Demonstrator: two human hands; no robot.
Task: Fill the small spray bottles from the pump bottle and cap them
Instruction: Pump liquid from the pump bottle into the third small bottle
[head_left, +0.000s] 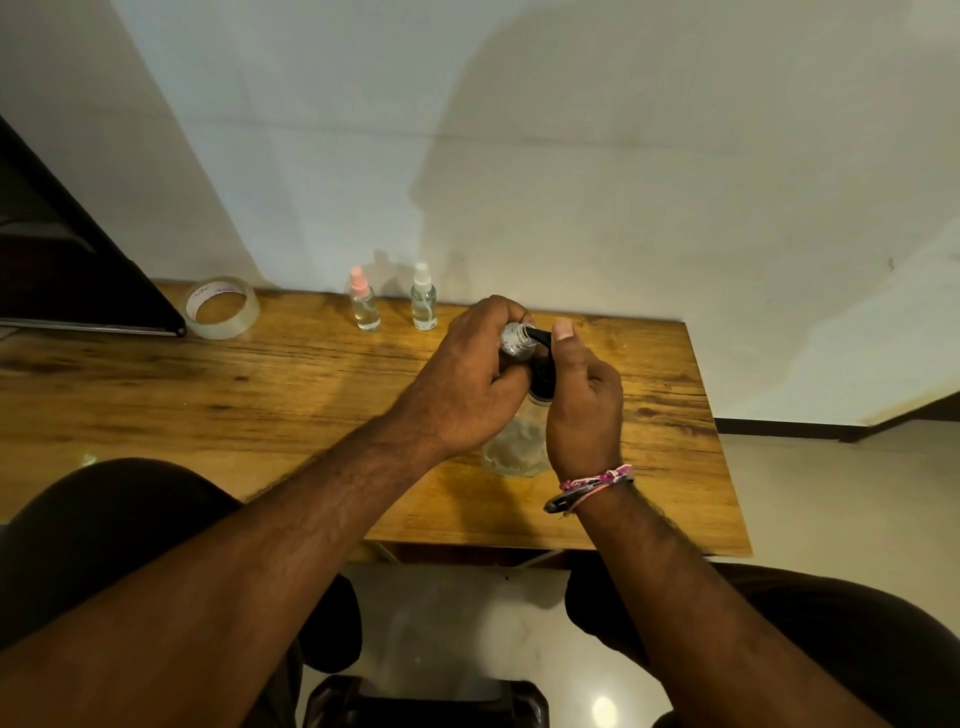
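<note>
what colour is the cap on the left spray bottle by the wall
Pink cap, clearest in the head view.

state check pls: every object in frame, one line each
Small open bottle: uncapped, held at the pump spout.
Pump bottle: upright on table, partly full.
Pink-capped bottle: capped, standing.
White-capped bottle: capped, standing.
Tape roll: lying flat.
Left hand: gripping small bottle.
Right hand: on pump head.
</note>
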